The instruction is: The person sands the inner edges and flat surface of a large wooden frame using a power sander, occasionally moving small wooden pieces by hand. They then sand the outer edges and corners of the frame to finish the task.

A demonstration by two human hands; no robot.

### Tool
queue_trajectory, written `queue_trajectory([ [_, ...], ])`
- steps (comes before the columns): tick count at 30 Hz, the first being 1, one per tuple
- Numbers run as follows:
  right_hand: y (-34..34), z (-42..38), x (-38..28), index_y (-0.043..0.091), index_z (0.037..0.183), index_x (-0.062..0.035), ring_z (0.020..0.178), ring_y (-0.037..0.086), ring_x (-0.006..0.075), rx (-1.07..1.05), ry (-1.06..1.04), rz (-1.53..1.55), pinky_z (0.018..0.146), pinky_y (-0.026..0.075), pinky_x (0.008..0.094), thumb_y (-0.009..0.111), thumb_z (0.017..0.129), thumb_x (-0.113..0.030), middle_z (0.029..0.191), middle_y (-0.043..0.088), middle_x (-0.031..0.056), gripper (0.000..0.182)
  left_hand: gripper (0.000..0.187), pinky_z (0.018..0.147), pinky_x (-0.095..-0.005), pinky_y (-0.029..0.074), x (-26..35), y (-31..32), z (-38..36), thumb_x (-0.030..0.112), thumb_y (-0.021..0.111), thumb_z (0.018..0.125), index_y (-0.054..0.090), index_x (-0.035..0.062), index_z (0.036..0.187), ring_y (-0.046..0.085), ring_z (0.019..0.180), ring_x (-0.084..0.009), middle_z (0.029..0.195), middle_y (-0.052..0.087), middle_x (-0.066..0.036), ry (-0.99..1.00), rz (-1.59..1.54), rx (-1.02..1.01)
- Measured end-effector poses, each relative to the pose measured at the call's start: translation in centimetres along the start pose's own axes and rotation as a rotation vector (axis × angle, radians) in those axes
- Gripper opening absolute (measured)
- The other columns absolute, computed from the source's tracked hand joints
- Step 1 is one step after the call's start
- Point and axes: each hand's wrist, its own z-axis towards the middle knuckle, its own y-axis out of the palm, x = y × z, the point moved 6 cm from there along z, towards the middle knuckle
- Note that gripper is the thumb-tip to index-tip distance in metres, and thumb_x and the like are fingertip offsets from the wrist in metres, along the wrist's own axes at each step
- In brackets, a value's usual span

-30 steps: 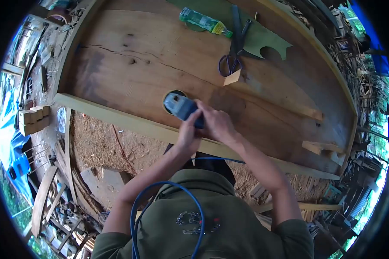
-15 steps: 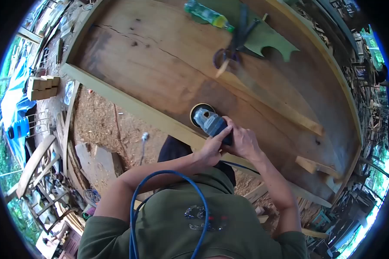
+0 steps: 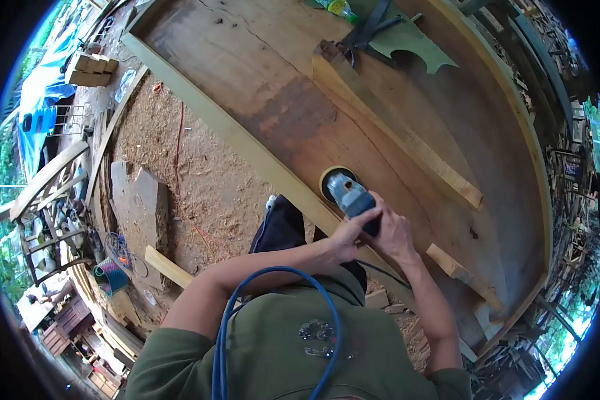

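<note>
An angle grinder (image 3: 351,196) with a round disc lies against the wooden panel (image 3: 227,73), close to its near raised edge. My right hand (image 3: 395,233) wraps around the rear of the grinder's body. From the other side, my left hand (image 3: 351,237) grips the same rear end, the two hands close together. Fingers on the underside are hidden. Beyond the disc, a darker reddish patch (image 3: 300,107) marks the panel's surface, and a long crack runs past it. A blue cable (image 3: 280,270) loops over my chest.
A long wood strip (image 3: 407,143) and a shorter wood block (image 3: 457,263) lie on the panel. Farther off are a green jagged sheet (image 3: 417,47), dark tools (image 3: 370,27) and a plastic bottle (image 3: 340,8). Sawdust covers the ground (image 3: 213,173), with a plank (image 3: 140,207) at left.
Both hands have moved the grinder along the panel's near edge, rightward and toward me, away from the dark patch. The whole view has shifted, and the bottle now sits at the top edge.
</note>
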Motion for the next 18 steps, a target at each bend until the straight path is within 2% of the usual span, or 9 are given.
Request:
queue_trajectory([
  [2,0.8,2.0,-0.8,0.032,0.141,-0.0144,0.086,0.065,0.0445,0.021,-0.028,0.028,0.073,0.054,0.0532,0.077,0.070,-0.038,0.111,0.062,0.0233,0.088,0.070,0.099,-0.0351,0.035,1.8,-1.4,0.2,0.046,0.077,0.077,0.047,0.0144,0.131,0.042,0.121,-0.0183,0.129,0.048,-0.005,0.097,0.026,0.054],
  [4,1.3,4.1,-2.5,0.033,0.140,-0.0153,0.084,0.065,0.0453,0.072,-0.096,0.045,0.072,0.053,0.0540,0.077,0.069,-0.037,0.107,0.063,0.0241,0.087,0.065,0.092,-0.0312,0.041,4.4,-2.7,0.5,0.046,0.076,0.078,0.051,0.0120,0.127,0.049,0.112,-0.0168,0.123,0.051,-0.005,0.225,-0.001,0.005],
  [5,1.6,4.9,-3.2,0.033,0.140,-0.0153,0.084,0.065,0.0453,0.078,-0.075,0.042,0.072,0.053,0.0540,0.077,0.069,-0.037,0.107,0.063,0.0241,0.087,0.056,0.086,-0.0284,0.047,5.4,-3.3,0.6,0.044,0.075,0.080,0.056,0.0115,0.122,0.057,0.103,-0.0158,0.115,0.057,-0.005,0.243,-0.009,0.013],
  [8,1.3,6.3,-4.0,0.034,0.140,-0.0156,0.082,0.065,0.0454,0.062,-0.081,0.031,0.072,0.053,0.0546,0.078,0.067,-0.035,0.104,0.063,0.0243,0.087,0.044,0.089,-0.0306,0.050,7.3,-4.1,0.9,0.039,0.072,0.086,0.058,0.0128,0.118,0.062,0.102,-0.0152,0.110,0.063,-0.002,0.301,-0.067,0.020],
  [10,0.9,6.2,-4.1,0.034,0.140,-0.0152,0.082,0.065,0.0455,0.065,-0.102,0.022,0.071,0.053,0.0544,0.080,0.065,-0.033,0.100,0.063,0.0241,0.089,0.044,0.085,-0.0320,0.049,6.6,-3.4,0.8,0.035,0.072,0.086,0.053,0.0161,0.122,0.059,0.105,-0.0139,0.113,0.060,0.001,0.268,-0.072,-0.017],
  [12,0.9,4.1,-2.5,0.033,0.140,-0.0147,0.082,0.065,0.0446,0.090,-0.079,0.002,0.071,0.054,0.0535,0.081,0.065,-0.033,0.103,0.064,0.0229,0.091,0.040,0.089,-0.0304,0.046,4.4,-2.4,1.4,0.037,0.071,0.087,0.058,0.0150,0.118,0.058,0.105,-0.0116,0.111,0.062,0.002,0.252,-0.061,-0.116],
  [14,0.6,1.1,-1.0,0.033,0.141,-0.0141,0.084,0.066,0.0432,0.122,-0.037,0.019,0.071,0.054,0.0517,0.081,0.065,-0.033,0.106,0.065,0.0217,0.092,0.041,0.088,-0.0293,0.044,1.7,-1.3,1.0,0.036,0.072,0.086,0.056,0.0204,0.121,0.056,0.105,-0.0120,0.113,0.060,0.002,0.121,-0.003,-0.100],
  [16,1.0,-1.9,0.5,0.035,0.140,-0.0139,0.088,0.066,0.0418,0.078,0.043,0.001,0.073,0.055,0.0497,0.082,0.065,-0.032,0.111,0.064,0.0200,0.090,0.042,0.091,-0.0323,0.043,-1.2,-0.7,1.1,0.035,0.073,0.085,0.055,0.0212,0.122,0.054,0.107,-0.0124,0.115,0.059,0.003,-0.049,0.067,-0.102],
  [18,0.4,-4.4,1.7,0.038,0.138,-0.0137,0.092,0.066,0.0404,0.178,0.120,0.062,0.075,0.055,0.0481,0.083,0.064,-0.032,0.112,0.064,0.0194,0.089,0.043,0.092,-0.0332,0.041,-2.8,0.4,1.0,0.034,0.073,0.085,0.056,0.0213,0.121,0.053,0.108,-0.0128,0.116,0.058,0.002,-0.109,0.116,-0.095],
])
